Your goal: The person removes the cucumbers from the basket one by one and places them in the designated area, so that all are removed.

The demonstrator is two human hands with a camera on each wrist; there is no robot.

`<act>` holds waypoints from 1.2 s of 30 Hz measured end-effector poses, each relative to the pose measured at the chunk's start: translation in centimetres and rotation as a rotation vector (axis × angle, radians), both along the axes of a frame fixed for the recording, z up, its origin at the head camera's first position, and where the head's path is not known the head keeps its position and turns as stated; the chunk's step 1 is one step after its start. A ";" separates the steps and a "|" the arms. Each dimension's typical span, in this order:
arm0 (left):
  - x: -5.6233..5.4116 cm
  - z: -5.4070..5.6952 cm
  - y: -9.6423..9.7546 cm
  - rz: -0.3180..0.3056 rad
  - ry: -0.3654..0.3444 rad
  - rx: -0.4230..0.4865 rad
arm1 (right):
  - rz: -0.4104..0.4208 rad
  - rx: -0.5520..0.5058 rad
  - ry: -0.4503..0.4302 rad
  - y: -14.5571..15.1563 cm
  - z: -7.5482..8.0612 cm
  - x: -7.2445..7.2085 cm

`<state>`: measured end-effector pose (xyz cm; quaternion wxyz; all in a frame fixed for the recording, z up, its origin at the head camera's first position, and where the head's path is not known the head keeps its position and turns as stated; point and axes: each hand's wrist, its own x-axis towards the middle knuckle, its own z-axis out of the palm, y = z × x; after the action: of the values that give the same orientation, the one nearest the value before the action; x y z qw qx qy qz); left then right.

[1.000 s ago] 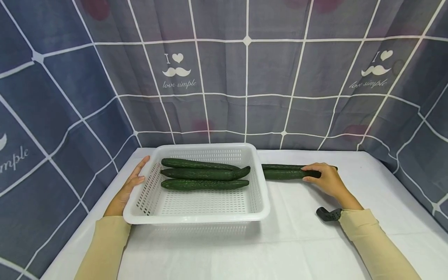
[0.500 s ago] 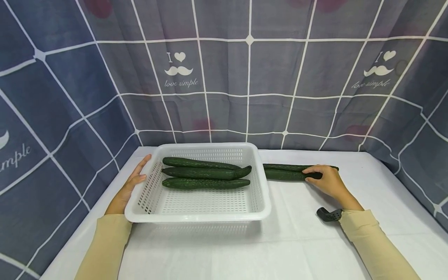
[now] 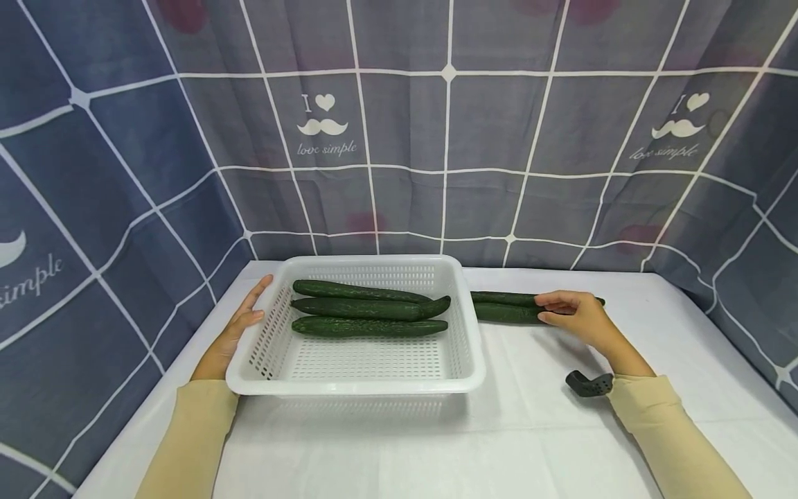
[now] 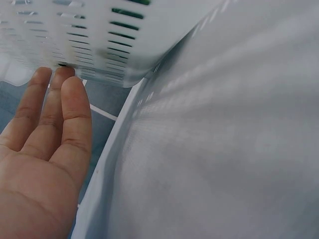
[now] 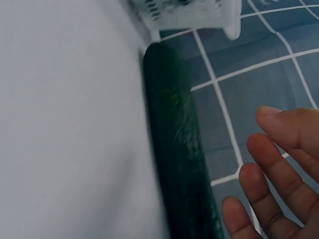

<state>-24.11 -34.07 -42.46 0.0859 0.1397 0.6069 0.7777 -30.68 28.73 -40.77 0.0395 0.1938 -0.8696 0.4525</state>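
A white perforated plastic basket [image 3: 355,388] holds three dark green cucumbers [image 3: 368,327] lying side by side. My left hand [image 3: 229,339] rests at the basket's left side; in the left wrist view its fingers [image 4: 76,102] stretch up along the slotted wall. Right of the basket, two more cucumbers [image 3: 508,314] lie on the table, one behind the other. Over their right part hovers my right hand [image 3: 582,322]. In the right wrist view its fingers [image 5: 256,184] are loosely bent and stand apart from the cucumber [image 5: 177,139], with nothing between them.
A white cloth covers the table [image 3: 349,450]. Grey-blue checked curtains [image 3: 405,138] with white lines enclose the back and both sides. A black curved piece [image 3: 589,383] sticks out by the right cuff.
My right fingers, earlier around the right end of the front cucumber, have come off it and now hang above it. The left hand and the basket stay put; the view shifts slightly.
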 end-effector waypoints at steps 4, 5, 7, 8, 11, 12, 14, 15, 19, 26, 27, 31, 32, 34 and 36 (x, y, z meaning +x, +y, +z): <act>0.1 0.1 0.2 0.012 -0.032 -0.012 | 0.045 -0.101 -0.142 -0.3 0.9 0.3; 0.1 0.1 0.2 0.017 -0.041 -0.019 | 0.061 -0.125 -0.160 -0.4 1.2 0.4; 0.2 0.1 0.3 0.029 -0.056 -0.032 | 0.096 -0.171 -0.185 -0.7 1.6 0.6; 0.2 0.1 0.3 0.032 -0.061 -0.036 | 0.115 -0.191 -0.195 -0.8 1.8 0.7; 0.2 0.2 0.3 0.033 -0.066 -0.040 | 0.178 -0.235 -0.215 -1.3 2.3 0.8; 0.2 0.2 0.3 0.029 -0.061 -0.036 | 0.199 -0.245 -0.224 -1.4 2.4 0.8; 0.2 0.2 0.3 0.021 -0.049 -0.024 | 0.238 -0.257 -0.242 -1.8 2.7 0.8; 0.2 0.2 0.3 0.021 -0.044 -0.021 | 0.255 -0.260 -0.252 -2.0 2.8 0.8; 0.3 0.2 0.2 0.029 -0.052 -0.026 | 0.302 -0.250 -0.283 -2.7 3.3 0.7; 0.2 0.0 0.0 0.013 -0.019 -0.011 | 0.399 -0.218 -0.298 -4.4 4.2 0.3; 0.1 -0.1 0.0 0.005 0.001 -0.001 | 0.411 -0.213 -0.299 -4.6 4.3 0.2; -0.1 -0.2 -0.1 -0.019 0.032 0.024 | 0.439 -0.175 -0.309 -5.6 5.1 -0.1; -0.1 -0.1 -0.1 -0.019 0.032 0.029 | 0.440 -0.159 -0.314 -5.8 5.3 -0.2; -0.1 -0.1 -0.1 -0.016 0.029 0.032 | 0.445 -0.133 -0.327 -6.2 6.0 -0.3; -0.2 -0.1 -0.1 -0.019 0.041 0.041 | 0.449 -0.108 -0.336 -6.6 6.6 -0.3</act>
<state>-24.31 -34.21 -42.52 0.0780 0.1632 0.5911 0.7861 -30.99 22.09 -34.16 -0.1961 0.3013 -0.7738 0.5215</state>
